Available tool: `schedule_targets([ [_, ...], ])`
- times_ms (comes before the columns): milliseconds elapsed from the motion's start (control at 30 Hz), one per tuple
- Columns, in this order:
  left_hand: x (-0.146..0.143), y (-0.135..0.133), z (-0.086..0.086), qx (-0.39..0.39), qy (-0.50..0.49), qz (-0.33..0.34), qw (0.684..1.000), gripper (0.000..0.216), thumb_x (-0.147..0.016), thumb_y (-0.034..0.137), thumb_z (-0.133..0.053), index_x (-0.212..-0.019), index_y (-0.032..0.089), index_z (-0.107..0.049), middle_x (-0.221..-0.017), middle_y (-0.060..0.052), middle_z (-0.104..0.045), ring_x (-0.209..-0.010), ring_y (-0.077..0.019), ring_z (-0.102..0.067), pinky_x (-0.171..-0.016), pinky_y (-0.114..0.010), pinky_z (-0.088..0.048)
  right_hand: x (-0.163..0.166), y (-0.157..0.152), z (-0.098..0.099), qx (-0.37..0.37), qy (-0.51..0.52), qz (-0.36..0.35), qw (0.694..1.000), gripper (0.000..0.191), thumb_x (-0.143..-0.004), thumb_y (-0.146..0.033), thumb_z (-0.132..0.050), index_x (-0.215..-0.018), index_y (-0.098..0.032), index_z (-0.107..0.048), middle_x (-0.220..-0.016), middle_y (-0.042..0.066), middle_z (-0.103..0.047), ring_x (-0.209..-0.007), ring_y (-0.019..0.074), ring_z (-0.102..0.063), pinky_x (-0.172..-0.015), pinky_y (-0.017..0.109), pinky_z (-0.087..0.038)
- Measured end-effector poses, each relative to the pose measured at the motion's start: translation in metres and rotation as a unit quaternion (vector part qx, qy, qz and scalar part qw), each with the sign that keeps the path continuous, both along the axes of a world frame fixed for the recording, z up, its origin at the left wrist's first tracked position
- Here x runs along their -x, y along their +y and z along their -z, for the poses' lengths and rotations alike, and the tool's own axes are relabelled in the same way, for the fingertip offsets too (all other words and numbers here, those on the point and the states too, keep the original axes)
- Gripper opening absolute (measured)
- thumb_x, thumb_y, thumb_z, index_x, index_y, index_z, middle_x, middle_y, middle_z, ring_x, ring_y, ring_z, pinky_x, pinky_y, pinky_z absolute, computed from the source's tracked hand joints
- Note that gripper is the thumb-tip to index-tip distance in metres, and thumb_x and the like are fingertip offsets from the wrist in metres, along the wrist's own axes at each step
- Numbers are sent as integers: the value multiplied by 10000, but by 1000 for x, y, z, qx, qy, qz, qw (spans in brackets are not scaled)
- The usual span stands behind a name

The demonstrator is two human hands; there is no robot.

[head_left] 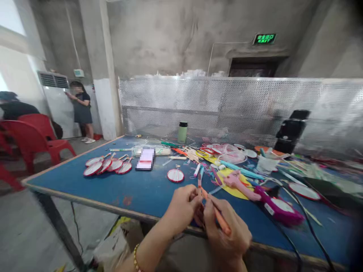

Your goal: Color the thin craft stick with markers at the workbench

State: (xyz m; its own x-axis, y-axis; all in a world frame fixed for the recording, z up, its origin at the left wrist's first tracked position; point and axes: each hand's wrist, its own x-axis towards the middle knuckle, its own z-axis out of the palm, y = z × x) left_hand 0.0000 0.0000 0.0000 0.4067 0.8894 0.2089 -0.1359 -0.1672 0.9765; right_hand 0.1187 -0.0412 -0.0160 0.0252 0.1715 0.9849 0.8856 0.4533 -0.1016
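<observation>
My left hand (183,207) is closed on a thin wooden stick (199,181) that bears orange marks and stands up from the fingers. In a writing grip, my right hand (231,226) holds an orange marker pen (222,222), its tip end close to the stick. Both hands meet over the table's front edge; the lower end of the stick is hidden by the fingers. Just beyond them lies a white disc with a red rim (175,175). A pink-and-white marker (196,170) is nearby.
Several red-rimmed discs on sticks (115,165) lie left on the blue table (113,192), beside a phone (145,158). A green bottle (183,133) stands behind. Rightward are a yellow sheet (227,189), a magenta-and-pink tool (279,206) and cables. A person (81,104) stands far left.
</observation>
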Motion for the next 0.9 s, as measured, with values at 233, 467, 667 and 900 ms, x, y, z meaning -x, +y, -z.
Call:
schedule_targets([
  [233,-2,1,1,25,-24,24,999,337,-794,503,-624,-739,198,-493,-505,39,-574,-384,-117,-535,-411,-233,-458,2,0,-4,-10,4,-11,1000,72,-918,-137,-611,-904,-173,-671,-705,-11,-696,-589,80,-631,-614,189,-471],
  [467,-1,-1,-2,17,-19,15,1000,313,-788,466,-633,-728,194,-490,-516,36,-575,-390,-117,-549,-396,-216,-429,2,2,-4,-2,2,-32,999,84,-917,-121,-602,-917,-173,-668,-708,-7,-693,-586,86,-633,-610,197,-483],
  [667,-2,1,1,36,-36,32,998,297,-787,454,-627,-747,197,-482,-511,36,-583,-394,-124,-559,-408,-230,-461,4,1,-6,-13,21,-12,1000,76,-914,-130,-613,-880,-172,-667,-688,-4,-687,-567,82,-616,-588,192,-471],
  [900,-2,0,1,21,-34,23,999,297,-800,442,-636,-730,192,-491,-512,36,-578,-385,-115,-547,-398,-215,-442,3,1,-3,-7,11,-34,999,78,-907,-115,-614,-925,-171,-666,-722,-6,-697,-597,83,-638,-631,193,-488],
])
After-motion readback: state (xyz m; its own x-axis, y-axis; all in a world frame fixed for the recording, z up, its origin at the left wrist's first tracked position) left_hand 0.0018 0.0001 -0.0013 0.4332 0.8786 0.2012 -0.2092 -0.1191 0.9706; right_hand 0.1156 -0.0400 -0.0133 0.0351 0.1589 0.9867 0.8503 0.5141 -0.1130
